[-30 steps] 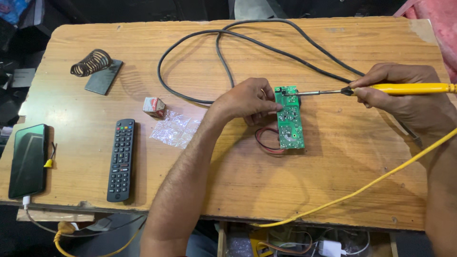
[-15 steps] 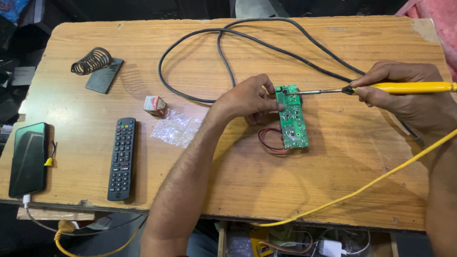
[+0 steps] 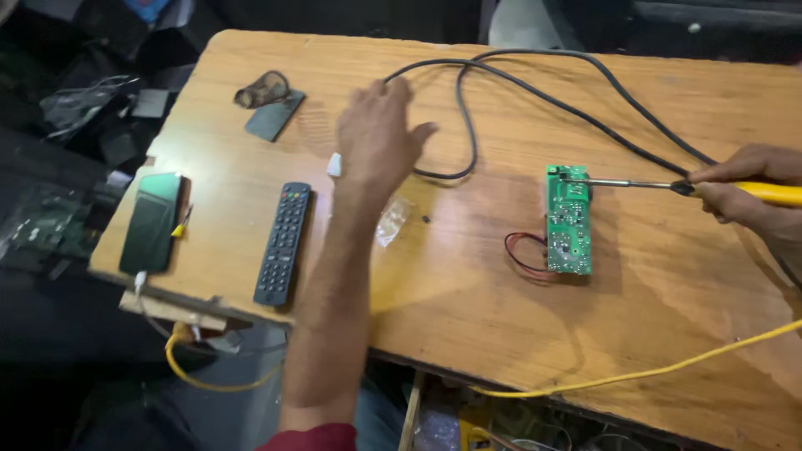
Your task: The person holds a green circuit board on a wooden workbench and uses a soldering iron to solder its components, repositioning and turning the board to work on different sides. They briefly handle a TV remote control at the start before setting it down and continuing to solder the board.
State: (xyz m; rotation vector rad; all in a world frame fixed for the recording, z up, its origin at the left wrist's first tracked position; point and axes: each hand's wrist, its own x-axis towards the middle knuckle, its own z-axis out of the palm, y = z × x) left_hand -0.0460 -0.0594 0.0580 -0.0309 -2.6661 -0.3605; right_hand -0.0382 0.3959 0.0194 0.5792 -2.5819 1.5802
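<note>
Both hands apart: left hand (image 3: 378,134) outstretched flat.

A light brown wooden table (image 3: 468,334) with a worn, grainy top carries a green rectangular circuit board (image 3: 569,219) right of centre, with thin red and black wires (image 3: 522,255) looping out from its near left side. A long black cable (image 3: 535,96) curls across the far half, a black remote control (image 3: 282,243) lies near the left, and a dark phone (image 3: 150,221) rests at the left edge. At the far left sits a grey flat plate with a wire coil (image 3: 269,102), a small white piece (image 3: 334,164) and a clear plastic scrap (image 3: 391,221) lie near the middle, and a yellow cord (image 3: 668,367) crosses the near right corner.
</note>
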